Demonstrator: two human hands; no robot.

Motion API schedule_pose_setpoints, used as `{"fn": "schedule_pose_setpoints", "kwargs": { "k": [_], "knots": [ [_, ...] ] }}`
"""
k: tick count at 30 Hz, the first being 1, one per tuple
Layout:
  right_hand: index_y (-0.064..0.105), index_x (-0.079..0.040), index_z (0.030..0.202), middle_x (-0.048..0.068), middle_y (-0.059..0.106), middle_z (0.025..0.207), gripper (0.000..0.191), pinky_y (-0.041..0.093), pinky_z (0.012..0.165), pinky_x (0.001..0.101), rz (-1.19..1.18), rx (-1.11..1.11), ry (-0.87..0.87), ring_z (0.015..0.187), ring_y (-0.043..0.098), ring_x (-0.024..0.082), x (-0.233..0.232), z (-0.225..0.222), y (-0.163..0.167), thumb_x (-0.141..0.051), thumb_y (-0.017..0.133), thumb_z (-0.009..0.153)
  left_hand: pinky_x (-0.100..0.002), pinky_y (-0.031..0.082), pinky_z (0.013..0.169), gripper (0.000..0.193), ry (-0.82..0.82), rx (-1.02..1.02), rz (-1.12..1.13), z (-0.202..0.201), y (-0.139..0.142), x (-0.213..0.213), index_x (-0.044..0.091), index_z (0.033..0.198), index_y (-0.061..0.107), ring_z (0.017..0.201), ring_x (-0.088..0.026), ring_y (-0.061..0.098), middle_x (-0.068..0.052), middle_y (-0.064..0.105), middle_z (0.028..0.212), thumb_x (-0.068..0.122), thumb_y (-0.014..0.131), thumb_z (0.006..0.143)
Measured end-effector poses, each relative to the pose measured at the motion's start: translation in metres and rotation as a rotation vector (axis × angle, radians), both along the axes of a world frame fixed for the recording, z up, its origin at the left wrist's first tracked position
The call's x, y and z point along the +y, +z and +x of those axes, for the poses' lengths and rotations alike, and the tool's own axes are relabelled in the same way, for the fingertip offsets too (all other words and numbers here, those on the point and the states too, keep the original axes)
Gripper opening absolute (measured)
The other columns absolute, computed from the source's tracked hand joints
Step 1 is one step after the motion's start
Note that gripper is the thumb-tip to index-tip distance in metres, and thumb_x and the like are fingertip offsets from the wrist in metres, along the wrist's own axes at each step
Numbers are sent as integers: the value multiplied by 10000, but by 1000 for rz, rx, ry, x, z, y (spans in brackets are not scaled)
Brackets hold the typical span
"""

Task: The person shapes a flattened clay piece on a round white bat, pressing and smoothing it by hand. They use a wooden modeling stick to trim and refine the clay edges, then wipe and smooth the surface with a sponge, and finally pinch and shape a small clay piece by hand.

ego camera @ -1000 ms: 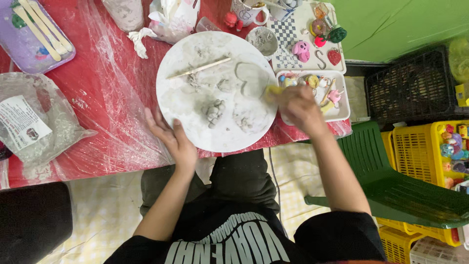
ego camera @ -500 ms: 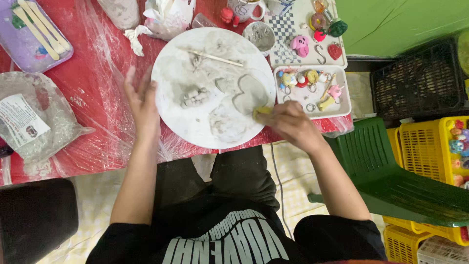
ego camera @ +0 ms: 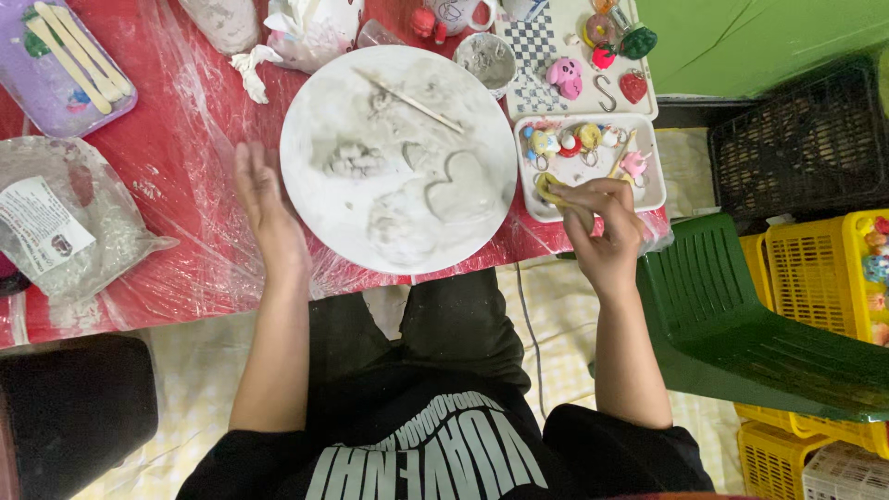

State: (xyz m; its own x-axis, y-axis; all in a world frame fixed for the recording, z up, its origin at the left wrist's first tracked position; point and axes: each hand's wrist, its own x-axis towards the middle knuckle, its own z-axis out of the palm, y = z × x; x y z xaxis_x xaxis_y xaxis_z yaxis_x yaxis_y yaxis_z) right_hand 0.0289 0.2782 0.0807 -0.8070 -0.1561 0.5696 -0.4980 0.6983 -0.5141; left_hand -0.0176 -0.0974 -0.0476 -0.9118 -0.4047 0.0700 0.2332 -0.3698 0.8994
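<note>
A round white board (ego camera: pixel 324 120) smeared with grey clay lies on the red plastic-covered table (ego camera: pixel 185 250). On it are a flat clay heart (ego camera: pixel 460 190), clay lumps (ego camera: pixel 354 159) and a thin wooden stick (ego camera: pixel 412 102). My left hand (ego camera: pixel 262 206) rests flat against the board's left rim, fingers stretched out, holding nothing. My right hand (ego camera: pixel 597 218) is at the board's right side, by the table's edge, pinching a small yellow piece (ego camera: pixel 548 188) between its fingers, just in front of a white tray (ego camera: pixel 651 190) of small painted figures.
A purple tray (ego camera: pixel 37 74) with wooden sticks sits far left, a clear bag of powder (ego camera: pixel 69 222) below it. A small bowl (ego camera: pixel 487 57), a checkered sheet (ego camera: pixel 532 56) with painted charms and crumpled tissue (ego camera: pixel 310 32) lie at the back. Green plastic chair (ego camera: pixel 741 315) and yellow crates (ego camera: pixel 820 268) stand right.
The board has been turned, so the heart and stick sit at new angles. My right hand has come off the board to its right edge with the yellow piece. My left hand stays at the rim.
</note>
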Motion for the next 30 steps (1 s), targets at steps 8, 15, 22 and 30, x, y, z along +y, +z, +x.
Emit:
{"fn": "schedule_pose_setpoints", "kwargs": {
  "k": [8, 15, 22, 30],
  "knots": [
    [677, -19, 1078, 97, 722, 1106, 272, 561, 936, 365, -54, -33, 70, 1086, 659, 244, -18, 26, -15, 113, 738, 848, -403, 171, 1318, 645, -34, 55, 151, 64, -13, 58, -37, 1645, 165, 1600, -268, 233, -181, 216, 1724, 206, 438, 1113],
    [648, -87, 1052, 54, 763, 1191, 289, 513, 984, 349, 183, 23, 342, 1105, 641, 231, -70, 43, -6, 22, 779, 819, -389, 148, 1319, 632, 19, 67, 122, 73, -1, 80, -19, 1655, 102, 1610, -250, 190, -160, 143, 1743, 150, 389, 1119],
    [668, 9, 1226, 100, 696, 1243, 449, 515, 971, 418, 549, 86, 434, 1148, 617, 276, -134, 22, -3, -114, 640, 795, -382, 223, 1254, 672, 81, 49, 200, 87, -1, 113, 21, 1666, 27, 1546, -275, 250, -183, 154, 1718, 158, 388, 1116],
    [670, -34, 1126, 98, 724, 1151, 340, 510, 927, 439, 553, 5, 265, 1102, 619, 295, -76, 36, 10, -50, 713, 790, -403, 141, 1324, 673, 105, 134, 77, 92, -2, 132, 5, 1672, -5, 1627, -280, 144, -206, 69, 1758, 135, 389, 1143]
  ]
}}
